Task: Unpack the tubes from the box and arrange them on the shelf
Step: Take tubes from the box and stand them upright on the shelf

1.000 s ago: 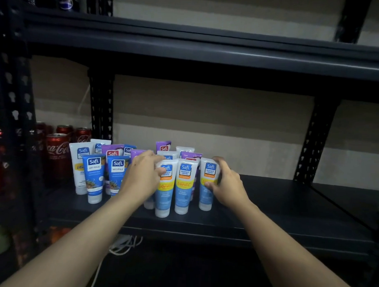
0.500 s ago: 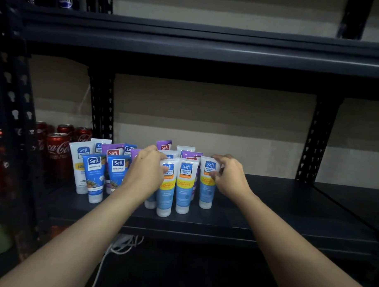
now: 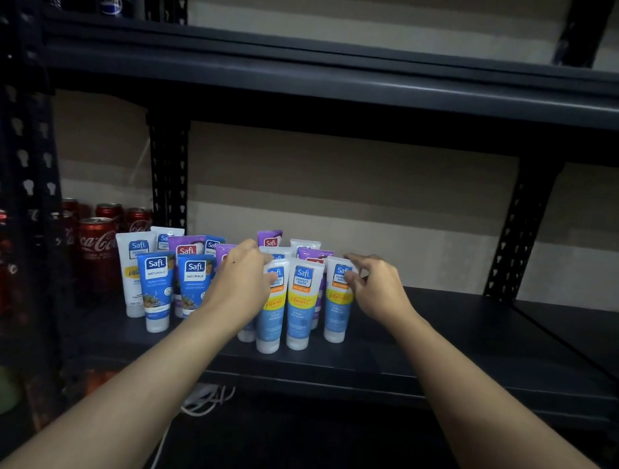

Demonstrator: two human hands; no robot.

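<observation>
Several Safi tubes stand cap-down in a cluster on the dark shelf point(image 3: 437, 344). My left hand point(image 3: 239, 284) reaches over the middle of the cluster, thumb on the front of a light blue Vitamin C tube point(image 3: 271, 315) and fingers behind its top edge. My right hand point(image 3: 378, 291) pinches the top of the rightmost light blue tube point(image 3: 336, 305), thumb in front and fingers behind. Another light blue tube point(image 3: 300, 304) stands between them. Two dark blue Naturals tubes point(image 3: 157, 292) stand at the left, with purple tubes point(image 3: 270, 238) at the back. No box is in view.
Red Coca-Cola cans point(image 3: 95, 248) stand on the shelf left of the tubes, behind a black upright post point(image 3: 38, 225). An upper shelf point(image 3: 341, 81) hangs overhead. The shelf runs bare to the right of the tubes. White cable point(image 3: 204, 399) lies below.
My right hand's fingers have loosened from wrapping the rightmost tube and now sit at its top. My left hand stays on the middle tubes, shifted slightly.
</observation>
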